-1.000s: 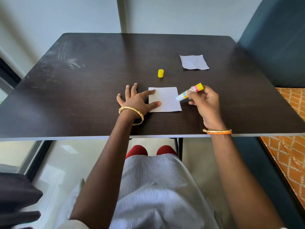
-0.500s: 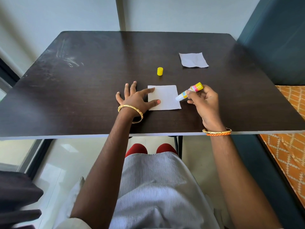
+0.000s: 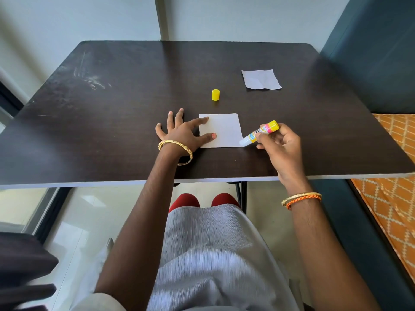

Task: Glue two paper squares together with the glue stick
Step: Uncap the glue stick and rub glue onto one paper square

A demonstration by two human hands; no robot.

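Left hand (image 3: 182,133) flat, fingers splayed, pinning smooth white paper square (image 3: 221,130) on dark woodgrain worktop (image 3: 125,122), right hand (image 3: 279,145) fingers gripping cylindrical glue stick (image 3: 260,132), tip at paper's near-right corner

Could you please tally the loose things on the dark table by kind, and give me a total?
White paper squares: 2, one near, one far
Yellow-and-pink glue stick: 1
Small yellow plastic cap: 1
Total: 4

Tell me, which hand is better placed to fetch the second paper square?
The right hand, probably: the second paper square lies far on its side, but it must first put down the glue stick. The left hand presses the near square.
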